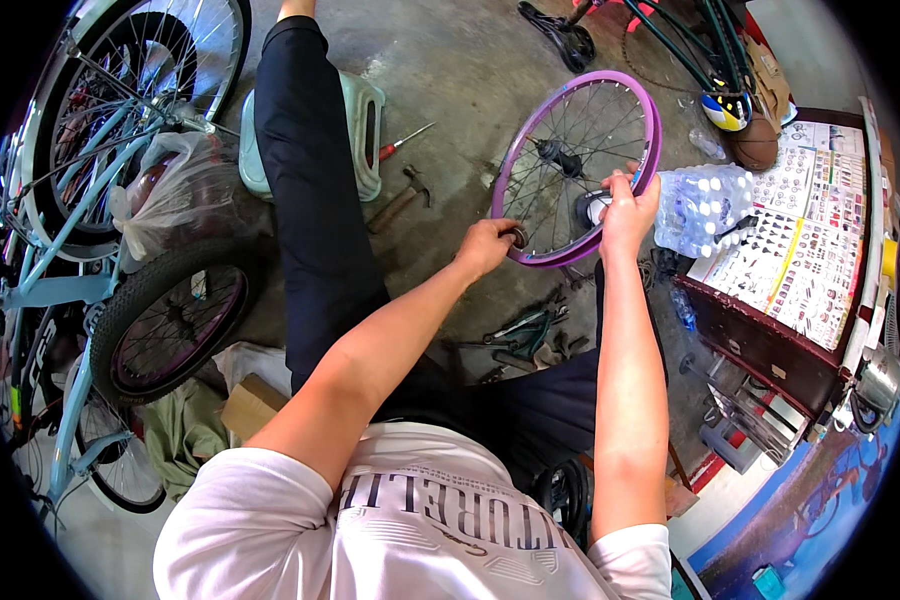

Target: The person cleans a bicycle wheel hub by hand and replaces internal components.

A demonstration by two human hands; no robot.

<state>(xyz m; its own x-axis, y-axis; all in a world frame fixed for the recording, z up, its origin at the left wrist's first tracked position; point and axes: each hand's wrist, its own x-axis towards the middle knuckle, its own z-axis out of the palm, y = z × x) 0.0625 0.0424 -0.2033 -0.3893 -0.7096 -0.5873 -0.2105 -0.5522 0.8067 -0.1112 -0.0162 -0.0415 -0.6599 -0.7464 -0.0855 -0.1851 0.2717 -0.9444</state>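
Over the concrete floor (440, 60), I've got a purple spoked bicycle wheel (560, 158) tilted up in front of me, no tyre on it that I can see. My right hand (628, 205) is clamped on the rim at the right side. My left hand (487, 245) is at the lower left of the rim, fingers curled by a small dark round thing (516, 238); can't tell if it's actually gripped. Can't tell if the wheel rests on anything either, so if the right hand slackens I'd guess it swings or drops. The bottle pack (705, 205) is right beside that hand, so a careless turn could knock it. Fingertips could snag in the spokes too. And the hammer (398, 200) and screwdriver (406, 142) lying loose could trip a shifting foot.
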